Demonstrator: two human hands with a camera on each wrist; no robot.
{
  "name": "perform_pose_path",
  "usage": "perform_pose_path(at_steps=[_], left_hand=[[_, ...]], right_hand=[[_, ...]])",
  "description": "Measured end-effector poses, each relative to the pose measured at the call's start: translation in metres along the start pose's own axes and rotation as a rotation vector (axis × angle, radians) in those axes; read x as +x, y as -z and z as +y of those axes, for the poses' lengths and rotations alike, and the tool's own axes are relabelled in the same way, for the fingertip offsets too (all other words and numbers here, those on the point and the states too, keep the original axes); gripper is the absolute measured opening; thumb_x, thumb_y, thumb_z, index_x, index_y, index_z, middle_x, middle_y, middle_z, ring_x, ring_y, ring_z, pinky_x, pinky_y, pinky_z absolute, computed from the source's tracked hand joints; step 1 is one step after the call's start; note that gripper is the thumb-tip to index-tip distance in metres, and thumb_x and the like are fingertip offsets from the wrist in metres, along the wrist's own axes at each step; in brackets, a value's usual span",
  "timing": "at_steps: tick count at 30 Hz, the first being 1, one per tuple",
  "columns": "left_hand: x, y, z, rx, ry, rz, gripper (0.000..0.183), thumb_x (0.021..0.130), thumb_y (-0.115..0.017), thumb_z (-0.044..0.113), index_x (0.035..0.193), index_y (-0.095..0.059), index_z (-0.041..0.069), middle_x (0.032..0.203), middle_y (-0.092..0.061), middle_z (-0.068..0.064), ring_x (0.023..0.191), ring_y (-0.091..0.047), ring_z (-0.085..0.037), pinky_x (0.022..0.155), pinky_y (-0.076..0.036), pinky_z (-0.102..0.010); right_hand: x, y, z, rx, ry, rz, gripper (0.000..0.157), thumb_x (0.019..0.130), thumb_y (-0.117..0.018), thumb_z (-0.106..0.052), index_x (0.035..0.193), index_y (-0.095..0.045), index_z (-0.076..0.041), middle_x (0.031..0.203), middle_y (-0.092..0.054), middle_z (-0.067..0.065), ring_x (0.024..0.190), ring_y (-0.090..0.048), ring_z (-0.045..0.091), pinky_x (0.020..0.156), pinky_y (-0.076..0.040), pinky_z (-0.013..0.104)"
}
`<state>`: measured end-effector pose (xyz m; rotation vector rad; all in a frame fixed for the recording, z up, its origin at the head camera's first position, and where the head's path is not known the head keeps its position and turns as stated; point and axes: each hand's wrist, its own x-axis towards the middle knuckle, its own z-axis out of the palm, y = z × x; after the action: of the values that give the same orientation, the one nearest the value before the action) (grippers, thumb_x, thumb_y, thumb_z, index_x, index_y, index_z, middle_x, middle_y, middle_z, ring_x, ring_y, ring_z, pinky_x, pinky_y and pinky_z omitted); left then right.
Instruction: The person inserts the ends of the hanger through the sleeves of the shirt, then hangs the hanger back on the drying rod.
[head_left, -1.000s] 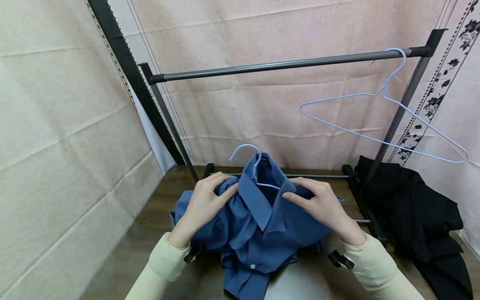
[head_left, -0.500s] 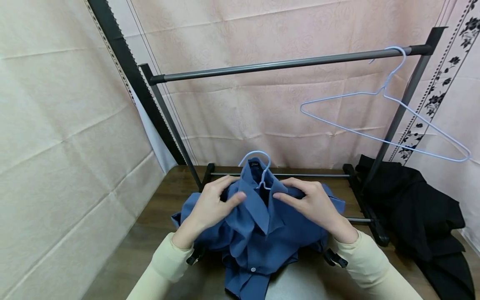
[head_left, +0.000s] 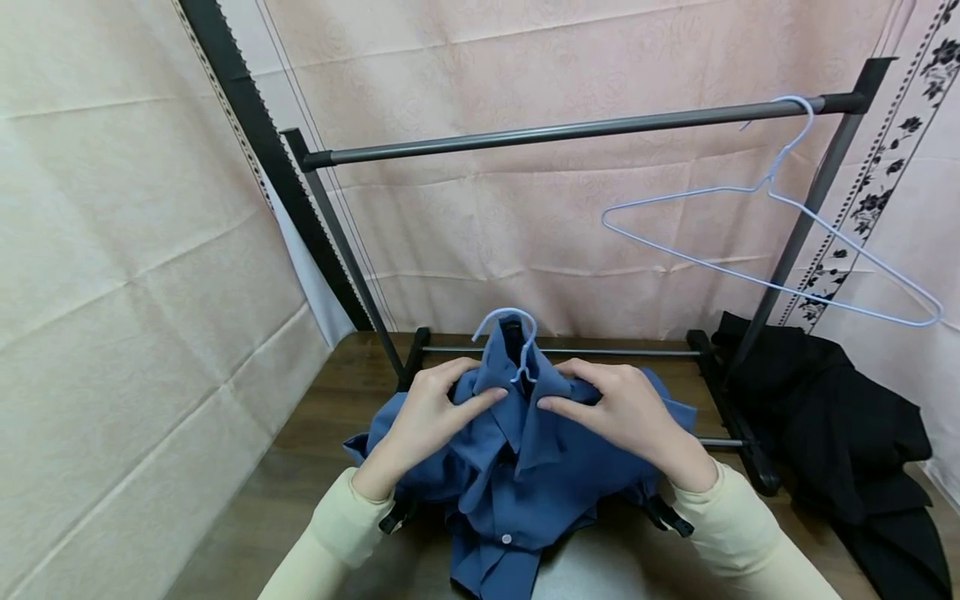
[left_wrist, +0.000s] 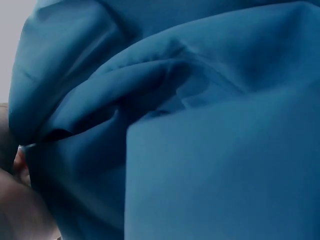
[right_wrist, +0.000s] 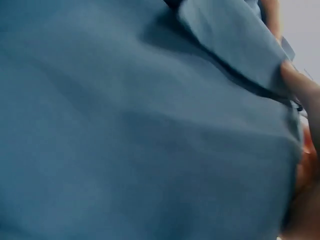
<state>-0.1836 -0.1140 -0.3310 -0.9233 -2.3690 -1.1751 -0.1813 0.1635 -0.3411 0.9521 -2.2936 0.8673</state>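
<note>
A blue button-up shirt (head_left: 517,492) lies bunched on the table, its collar raised toward the rack. Out of the neck opening rises the hook of a light blue hanger (head_left: 513,312); the rest of that hanger is hidden inside the cloth. My left hand (head_left: 438,406) pinches the left side of the collar between thumb and fingers. On the other side, my right hand (head_left: 622,408) pinches the right collar flap, thumb in front and fingers behind. Folds of the shirt (left_wrist: 215,165) fill the left wrist view. In the right wrist view, a thumb (right_wrist: 297,82) presses the collar flap (right_wrist: 235,42).
Behind the shirt stands a black clothes rack with a top bar (head_left: 570,132). A second light blue hanger (head_left: 697,263) hangs at its right end. Black clothing (head_left: 832,425) lies heaped on the right of the wooden table (head_left: 300,467).
Both hands have drawn closer together, bringing the collar sides inward. The hanger hook has shifted slightly right and down and now stands more centred in the neck.
</note>
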Motion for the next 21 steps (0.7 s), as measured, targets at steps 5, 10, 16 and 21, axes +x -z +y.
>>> perform_pose_path(at_steps=[5,10,16,21], left_hand=[[-0.002,0.006,-0.006,-0.046,0.05,0.071,0.025,0.092,-0.076,0.036,0.112,-0.074,0.022,0.105,-0.072,0.008,0.091,-0.067,-0.006,0.077,-0.056,-0.031],[-0.001,0.01,-0.008,-0.071,0.038,0.102,0.022,0.092,-0.077,0.032,0.112,-0.075,0.023,0.105,-0.072,0.009,0.092,-0.068,-0.008,0.077,-0.055,-0.032],[-0.002,0.013,-0.009,-0.098,0.013,0.12,0.023,0.091,-0.078,0.027,0.114,-0.075,0.023,0.108,-0.073,0.008,0.095,-0.068,-0.01,0.08,-0.056,-0.032],[-0.004,0.015,-0.01,-0.116,0.017,0.128,0.024,0.091,-0.078,0.024,0.115,-0.075,0.022,0.11,-0.072,0.007,0.095,-0.068,-0.011,0.08,-0.056,-0.032]], right_hand=[[-0.005,0.021,0.001,-0.166,-0.108,-0.072,0.05,0.083,-0.08,-0.049,0.122,-0.072,-0.018,0.109,-0.074,-0.002,0.086,-0.07,0.014,0.071,-0.056,0.038],[-0.011,0.039,0.005,-0.223,-0.186,-0.111,0.059,0.083,-0.076,-0.059,0.13,-0.067,-0.024,0.111,-0.073,-0.003,0.09,-0.069,0.017,0.072,-0.055,0.042],[-0.027,0.06,0.027,-0.141,-0.266,-0.196,0.067,0.086,-0.074,-0.056,0.143,-0.054,-0.028,0.11,-0.067,-0.005,0.097,-0.064,0.016,0.079,-0.053,0.044],[-0.045,0.064,0.054,-0.021,-0.18,-0.204,0.046,0.093,-0.075,-0.029,0.137,-0.061,-0.025,0.116,-0.069,-0.005,0.101,-0.066,0.012,0.081,-0.055,0.034]])
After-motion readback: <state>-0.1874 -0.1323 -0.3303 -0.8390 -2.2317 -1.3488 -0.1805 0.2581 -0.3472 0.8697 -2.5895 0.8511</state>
